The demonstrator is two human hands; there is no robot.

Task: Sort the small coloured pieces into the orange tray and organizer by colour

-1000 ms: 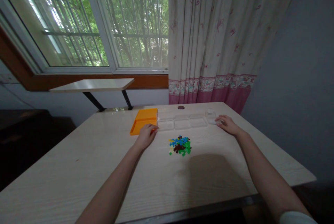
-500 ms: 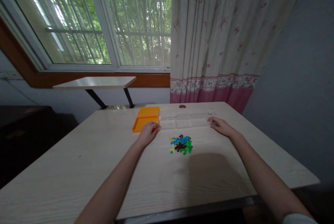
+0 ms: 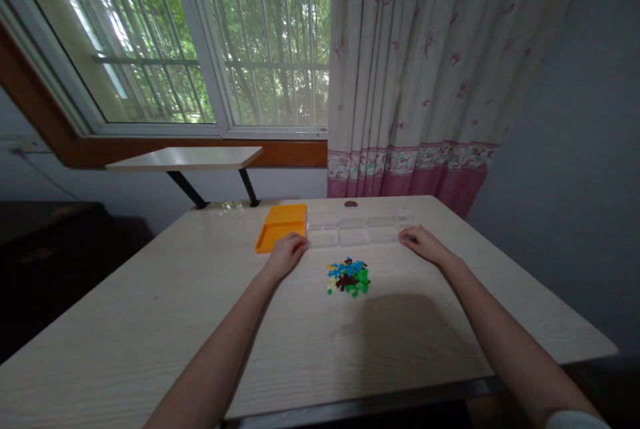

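A clear plastic compartment tray (image 3: pixel 353 236) lies flat toward the back of the table, its see-through edges hard to make out. At its left front corner my left hand (image 3: pixel 289 249) is closed, fingertips on the rim. My right hand (image 3: pixel 423 242) pinches the opposite end, fingers curled together. Just left of the tray sits an orange plastic case (image 3: pixel 280 227), opened flat, its front part partly behind my left hand. Between my forearms and nearer to me is a loose pile of small building pieces (image 3: pixel 349 277) in blue, green, dark brown and yellow.
The pale wooden table (image 3: pixel 200 309) has a dark front edge. A small dark oval (image 3: pixel 351 204) is near its back edge. At the back left a raised shelf (image 3: pixel 185 158) stands on black legs. A curtain (image 3: pixel 410 82) hangs behind the table, beside a barred window.
My right hand's fingers have closed in at the tray's right end. My left hand stays at the left corner. The pile and orange case have not moved; the view shifts slightly.
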